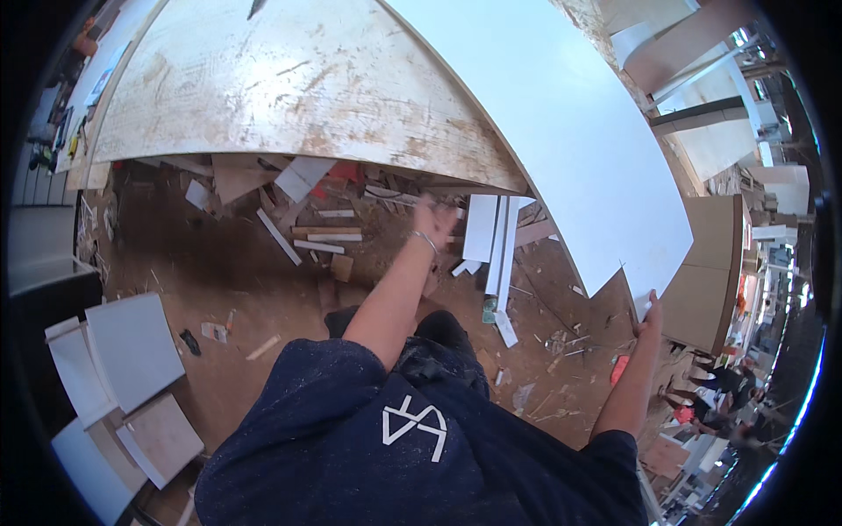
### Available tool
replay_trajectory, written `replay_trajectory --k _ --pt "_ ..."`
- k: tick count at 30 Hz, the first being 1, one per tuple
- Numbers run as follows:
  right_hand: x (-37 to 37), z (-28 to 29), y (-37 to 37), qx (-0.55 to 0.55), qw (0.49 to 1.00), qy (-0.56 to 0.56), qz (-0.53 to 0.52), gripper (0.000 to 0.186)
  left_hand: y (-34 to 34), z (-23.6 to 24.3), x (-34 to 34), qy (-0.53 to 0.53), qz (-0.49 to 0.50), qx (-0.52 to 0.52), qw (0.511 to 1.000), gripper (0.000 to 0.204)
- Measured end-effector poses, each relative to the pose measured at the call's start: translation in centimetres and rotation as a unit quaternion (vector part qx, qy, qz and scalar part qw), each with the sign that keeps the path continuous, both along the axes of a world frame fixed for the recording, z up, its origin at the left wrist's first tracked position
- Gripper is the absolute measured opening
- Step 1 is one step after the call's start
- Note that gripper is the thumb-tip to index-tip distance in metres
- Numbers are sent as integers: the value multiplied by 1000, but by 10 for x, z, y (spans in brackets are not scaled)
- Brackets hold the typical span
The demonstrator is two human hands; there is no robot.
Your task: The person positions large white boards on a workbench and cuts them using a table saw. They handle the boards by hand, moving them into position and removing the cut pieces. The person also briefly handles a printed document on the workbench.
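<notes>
My left hand [432, 217], with a bracelet at the wrist, reaches below the front edge of the worn pale worktop [307, 105]; motion smears its fingers, and I cannot tell whether it touches anything. Narrow white strips and panels [481, 232] lie just to its right, lower down. A large white board [605, 149] rests over the right part of the worktop, its near end notched and jutting past the edge. My right hand [647, 316] grips that near end, fingers closed on its corner.
Wood offcuts [272, 232] litter the brown floor under and before the worktop. Stacked grey-white panels [127, 355] stand at left. A tan cabinet panel [702, 263] and more boards are at right, with people [728, 381] in dark clothing beyond at lower right.
</notes>
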State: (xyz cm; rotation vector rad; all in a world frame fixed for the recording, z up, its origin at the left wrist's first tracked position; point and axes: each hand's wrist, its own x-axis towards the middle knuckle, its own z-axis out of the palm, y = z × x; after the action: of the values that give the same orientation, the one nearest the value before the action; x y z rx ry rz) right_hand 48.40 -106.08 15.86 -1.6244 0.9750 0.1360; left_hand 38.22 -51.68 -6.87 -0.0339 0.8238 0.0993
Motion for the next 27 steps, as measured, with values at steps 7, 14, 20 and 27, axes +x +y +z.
replay_trajectory --k 7,14,20,27 --pt "8 -57 -50 72 997 6 36 54 45 41 63 62 223 23 973 52" --pt "10 -64 -40 128 991 -20 41 59 47 45 69 -107 166 58 979 57" --pt "-13 -76 -87 75 994 -50 67 61 -28 28 21 204 -73 253 943 59" --pt "-78 -39 -150 62 995 -62 50 69 14 165 96 -79 24 199 977 69"
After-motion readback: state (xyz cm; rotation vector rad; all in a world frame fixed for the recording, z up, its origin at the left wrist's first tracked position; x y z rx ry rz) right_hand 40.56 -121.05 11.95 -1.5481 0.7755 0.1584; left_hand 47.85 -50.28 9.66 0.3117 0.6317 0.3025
